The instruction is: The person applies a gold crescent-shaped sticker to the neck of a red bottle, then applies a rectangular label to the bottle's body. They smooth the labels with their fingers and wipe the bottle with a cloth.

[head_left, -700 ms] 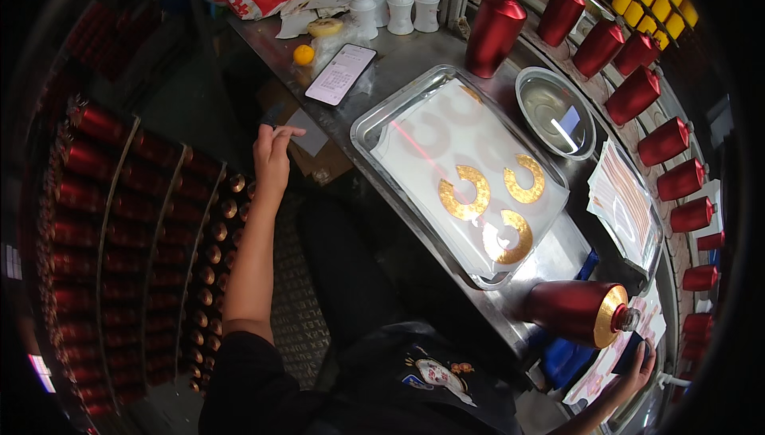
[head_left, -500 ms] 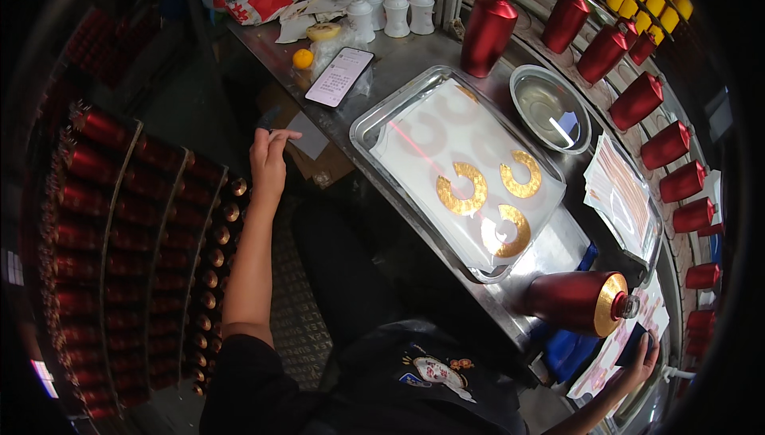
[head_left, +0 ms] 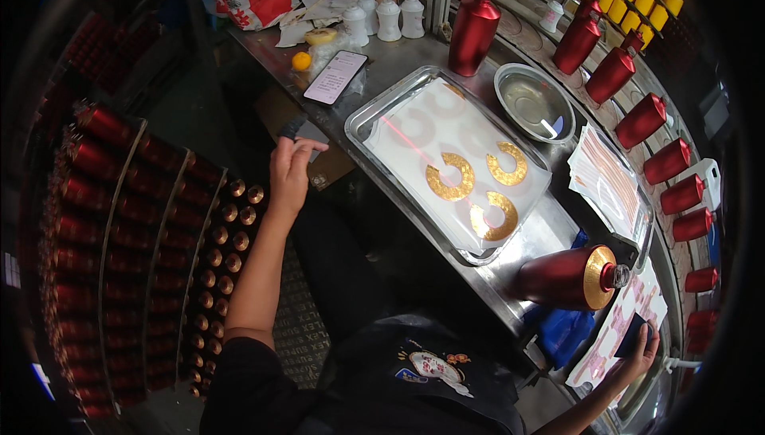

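Note:
My left hand (head_left: 289,176) is raised beside the metal table's near edge, its fingers pinched round a small dark thing I cannot make out. At the lower right my right hand (head_left: 637,359) grips a dark flat piece (head_left: 631,336) over a pink-and-white printed sheet (head_left: 610,335). A red bottle (head_left: 554,277) with a gold shoulder band and clear neck lies on its side near the table's right end, above a blue cloth (head_left: 564,335). Several gold C-shaped foil pieces (head_left: 450,178) rest on a white sheet in the metal tray (head_left: 374,120).
A metal bowl (head_left: 534,104) and a stack of printed sheets (head_left: 610,180) sit beyond the tray. Red bottles (head_left: 641,120) line a curved conveyor. A phone (head_left: 335,78), an orange fruit (head_left: 301,61) and white bottles (head_left: 388,19) occupy the far left. Racked red bottles (head_left: 103,220) stand left.
My left hand has moved slightly right and down with the small dark thing. The view has shifted a little. Bottles on the conveyor have changed places, and a white bottle shows among them.

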Available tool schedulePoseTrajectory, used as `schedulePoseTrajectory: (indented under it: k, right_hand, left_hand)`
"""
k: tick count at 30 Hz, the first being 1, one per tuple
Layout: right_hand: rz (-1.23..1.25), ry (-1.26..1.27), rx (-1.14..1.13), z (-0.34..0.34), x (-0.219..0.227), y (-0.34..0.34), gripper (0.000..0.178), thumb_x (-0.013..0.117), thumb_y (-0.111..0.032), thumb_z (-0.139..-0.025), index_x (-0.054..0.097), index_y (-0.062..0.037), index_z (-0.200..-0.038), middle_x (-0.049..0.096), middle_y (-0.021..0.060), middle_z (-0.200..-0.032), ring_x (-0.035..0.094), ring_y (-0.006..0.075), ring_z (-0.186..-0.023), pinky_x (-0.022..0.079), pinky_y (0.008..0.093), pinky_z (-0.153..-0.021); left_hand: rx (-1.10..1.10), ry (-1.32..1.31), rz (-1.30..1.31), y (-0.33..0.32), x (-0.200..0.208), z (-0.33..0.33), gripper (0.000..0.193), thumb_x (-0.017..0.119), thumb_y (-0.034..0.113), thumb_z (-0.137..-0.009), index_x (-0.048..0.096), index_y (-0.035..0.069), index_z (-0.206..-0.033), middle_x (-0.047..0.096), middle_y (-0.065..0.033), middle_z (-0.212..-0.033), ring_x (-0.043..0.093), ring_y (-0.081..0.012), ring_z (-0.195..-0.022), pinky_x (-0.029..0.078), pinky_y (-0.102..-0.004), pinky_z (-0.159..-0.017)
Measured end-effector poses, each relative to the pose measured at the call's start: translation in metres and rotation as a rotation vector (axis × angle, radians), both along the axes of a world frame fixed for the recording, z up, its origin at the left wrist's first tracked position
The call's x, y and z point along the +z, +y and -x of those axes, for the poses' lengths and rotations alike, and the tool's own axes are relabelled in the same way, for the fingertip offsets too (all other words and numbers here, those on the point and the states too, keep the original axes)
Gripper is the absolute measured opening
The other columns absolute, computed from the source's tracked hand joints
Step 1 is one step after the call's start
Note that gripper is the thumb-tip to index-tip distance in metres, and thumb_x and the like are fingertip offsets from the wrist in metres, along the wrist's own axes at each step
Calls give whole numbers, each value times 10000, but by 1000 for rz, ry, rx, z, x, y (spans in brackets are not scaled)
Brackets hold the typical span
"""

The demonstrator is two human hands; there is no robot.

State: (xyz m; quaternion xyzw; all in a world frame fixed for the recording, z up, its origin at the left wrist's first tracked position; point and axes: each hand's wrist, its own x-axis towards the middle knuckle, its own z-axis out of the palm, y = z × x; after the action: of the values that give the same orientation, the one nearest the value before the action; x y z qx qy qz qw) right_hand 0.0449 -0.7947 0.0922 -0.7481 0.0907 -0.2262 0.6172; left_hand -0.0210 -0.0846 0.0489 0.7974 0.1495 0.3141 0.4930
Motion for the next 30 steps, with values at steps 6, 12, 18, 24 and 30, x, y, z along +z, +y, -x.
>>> schedulePoseTrajectory:
  k: [6, 12, 18, 24, 30]
  right_hand:
    - [-16, 10, -17, -1, -4, -8, 222, 658, -99, -974, 671, -9, -1177, 684, 59, -1097, 644, 132, -997, 510, 261, -929]
    - [-46, -5, 34, 2, -3, -1, 222, 663, -105, -974, 673, -11, -1174, 682, 56, -1090, 640, 120, -973, 513, 253, -897]
    - [-75, 5, 0, 2, -9, 0, 213, 656, -100, -978, 670, -11, -1171, 681, 51, -1072, 633, 106, -958, 512, 244, -880]
    - [-105, 18, -2, 1, -15, -9, 201, 622, -74, -985, 660, 10, -1163, 682, 59, -1038, 641, 111, -939, 513, 231, -873]
    - [-96, 42, 8, -3, -16, -6, 193, 612, -83, -992, 662, 14, -1151, 675, 58, -1035, 627, 108, -950, 498, 231, -891]
  left_hand:
    - [-180, -88, -21, -83, 10, -20, 182, 513, 110, -996, 660, 9, -959, 682, -55, -849, 532, -156, -723, 429, -324, -703]
    - [-484, -97, -188, -173, 35, -38, 436, 502, 123, -963, 498, -12, -1378, 694, -80, -1151, 525, -244, -1178, 326, -383, -1100]
    - [-758, -210, -162, -250, 48, -67, 857, 634, 302, -901, 160, 50, -1570, 402, -189, -1542, 362, -368, -1392, 192, -499, -1166]
    - [-836, -181, -129, -286, 40, -76, 908, 678, 413, -892, 177, 77, -1571, 320, -221, -1552, 318, -415, -1392, 226, -530, -1157]
    - [-873, -139, -126, -294, 30, -73, 790, 687, 429, -890, 327, 37, -1474, 480, -188, -1327, 438, -364, -1213, 281, -480, -1104]
